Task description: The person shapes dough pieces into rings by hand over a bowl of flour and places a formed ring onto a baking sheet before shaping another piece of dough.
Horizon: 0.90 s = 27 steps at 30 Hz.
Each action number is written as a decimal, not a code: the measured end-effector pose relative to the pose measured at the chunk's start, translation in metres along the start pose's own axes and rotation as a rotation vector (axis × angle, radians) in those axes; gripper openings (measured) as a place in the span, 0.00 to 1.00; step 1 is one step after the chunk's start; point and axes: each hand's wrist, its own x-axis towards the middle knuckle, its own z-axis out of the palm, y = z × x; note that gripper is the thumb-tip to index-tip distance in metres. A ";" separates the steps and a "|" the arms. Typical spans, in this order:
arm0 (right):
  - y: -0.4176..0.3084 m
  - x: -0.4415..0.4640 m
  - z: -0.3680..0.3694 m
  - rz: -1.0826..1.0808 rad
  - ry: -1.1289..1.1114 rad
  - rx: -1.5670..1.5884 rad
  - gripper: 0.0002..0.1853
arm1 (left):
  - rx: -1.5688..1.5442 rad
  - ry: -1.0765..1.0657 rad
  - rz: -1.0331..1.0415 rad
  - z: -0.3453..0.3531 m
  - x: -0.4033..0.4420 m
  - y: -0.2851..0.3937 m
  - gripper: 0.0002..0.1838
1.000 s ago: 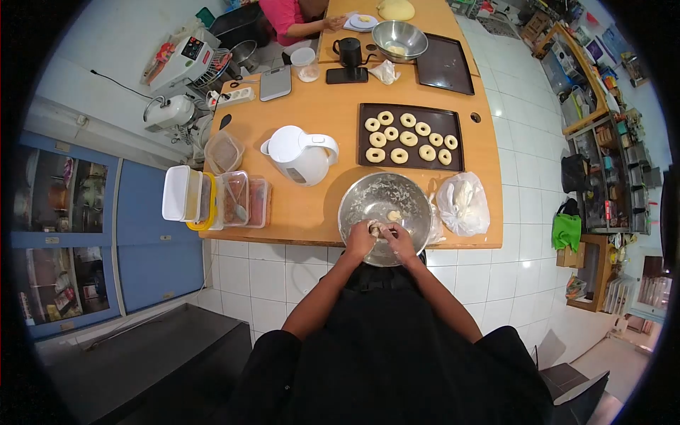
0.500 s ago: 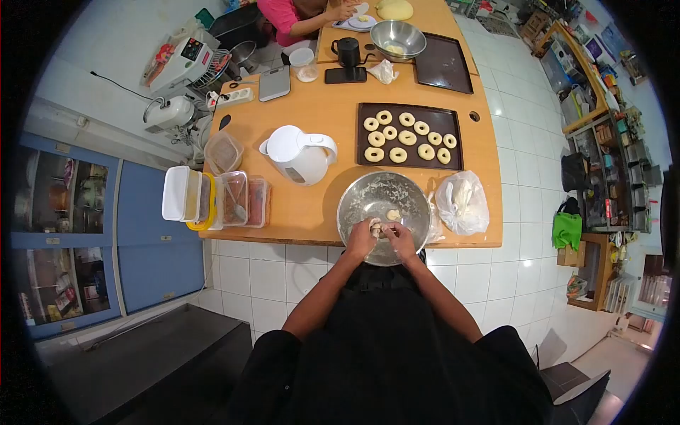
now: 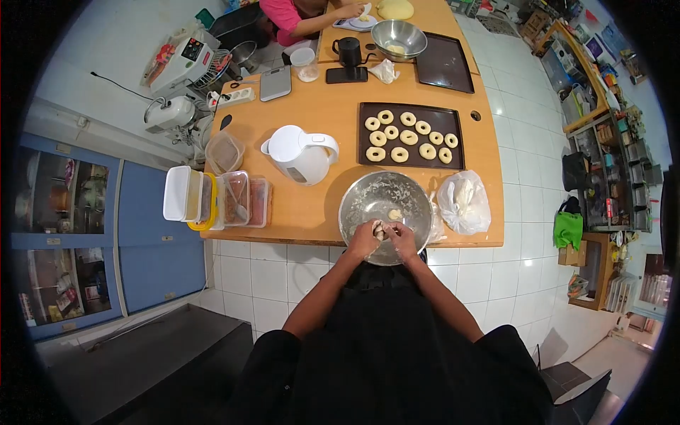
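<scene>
Okay, both hands are over the near bowl (image 3: 365, 194), wide steel, near edge of the bench (image 3: 301, 209). Left hand (image 3: 364, 239) is curled narrow, gripping a pale dough piece (image 3: 380, 232); right hand (image 3: 403, 241) meets it from the other side, fingers bunched narrow on the same piece. Exact finger contact is too small to tell. Inside the near bowl, just beyond the fingers, sits a loose dough lump (image 3: 394, 214); pale residue streaks the bowl wall. Beyond the near bowl, slightly to the right: dark tray (image 3: 450, 119) with thirteen dough rings (image 3: 408, 138) lying flat, spaced in rough rows. Right of the near bowl, close by: plastic bag (image 3: 465, 205), pale contents. Left of it, a bit beyond: white kettle (image 3: 297, 156), upright. Further left of the bowl: clear containers (image 3: 248, 200), grouped near the bench edge. Well beyond the bowl: black pot (image 3: 348, 52), a second steel bowl (image 3: 400, 37) and another dark tray (image 3: 445, 64). Farthest from the bowl, a co-worker in a pink sleeve (image 3: 301, 25) reaches over a small white scale (image 3: 356, 23).
</scene>
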 end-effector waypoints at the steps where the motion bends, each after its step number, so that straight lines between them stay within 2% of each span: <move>1: 0.002 0.002 0.000 -0.007 0.000 0.007 0.12 | -0.037 -0.004 -0.004 0.000 0.000 -0.001 0.15; 5: -0.009 0.000 -0.001 0.042 -0.018 0.008 0.13 | -0.169 0.017 -0.011 0.011 0.004 -0.019 0.17; 8: 0.001 0.002 0.000 0.030 -0.036 0.021 0.14 | -0.175 0.030 -0.118 0.010 0.006 -0.019 0.19; 11: 0.007 0.004 -0.001 0.085 -0.042 0.026 0.15 | -0.272 -0.020 -0.064 0.014 0.010 -0.033 0.21; 14: -0.003 0.001 -0.002 0.109 -0.030 0.069 0.14 | -0.403 -0.091 -0.140 0.009 0.008 -0.024 0.24; 17: -0.013 -0.002 -0.004 0.186 -0.033 0.022 0.13 | -0.346 -0.128 -0.085 0.011 0.009 -0.031 0.26; 23: -0.006 0.002 -0.004 0.080 -0.071 0.108 0.14 | -0.467 -0.144 -0.081 0.005 0.008 -0.027 0.28; 26: -0.005 0.001 -0.005 0.168 -0.001 0.223 0.14 | -0.458 -0.111 -0.178 -0.009 0.002 -0.002 0.25; 27: -0.008 0.000 -0.003 0.188 0.007 0.241 0.14 | -0.441 -0.114 -0.139 -0.009 0.003 -0.008 0.24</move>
